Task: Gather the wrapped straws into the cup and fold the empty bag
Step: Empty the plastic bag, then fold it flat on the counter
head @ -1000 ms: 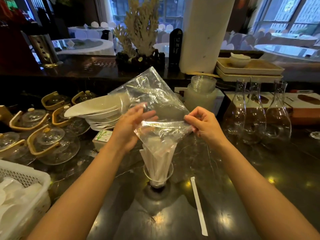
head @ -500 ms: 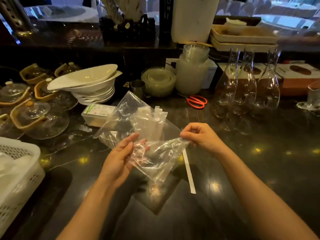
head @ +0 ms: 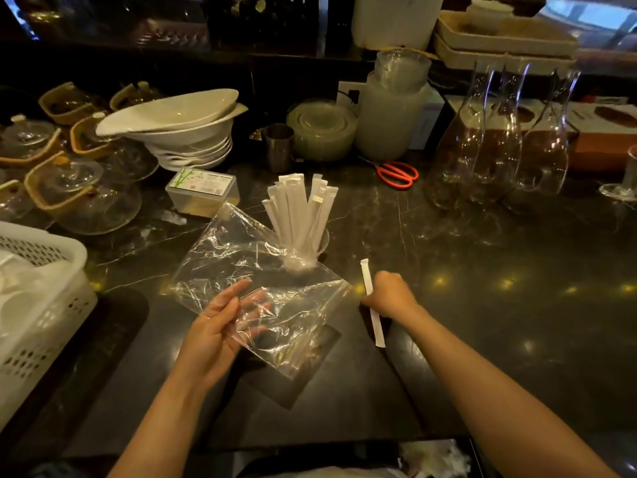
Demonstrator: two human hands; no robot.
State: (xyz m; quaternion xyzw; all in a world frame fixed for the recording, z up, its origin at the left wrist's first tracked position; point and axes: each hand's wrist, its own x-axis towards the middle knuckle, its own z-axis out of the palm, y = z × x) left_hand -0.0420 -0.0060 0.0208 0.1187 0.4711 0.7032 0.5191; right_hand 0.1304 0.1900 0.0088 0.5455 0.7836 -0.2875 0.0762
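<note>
Head view: bag empty and held aside, last loose straw being picked up.

Left hand (head: 220,326) is open, palm up, fingers spread under the clear empty bag (head: 255,281), which lies draped over it near centre; it looks parked there so the right hand stays free. Right hand (head: 391,296) is curled closed on the stray wrapped straw (head: 370,301), which lies on the dark counter (head: 482,305) just right of the bag; grip is at mid-length, probably so it lifts level. The other wrapped straws (head: 300,208) stand fanned in the cup (head: 319,241) just beyond the bag, whose far edge overlaps the cup base. Judgement: the stray goes into the cup next, then the bag gets folded. Risk: the bag edge snags the cup and tips it. Red scissors (head: 396,174) lie farther right, well clear.
</note>
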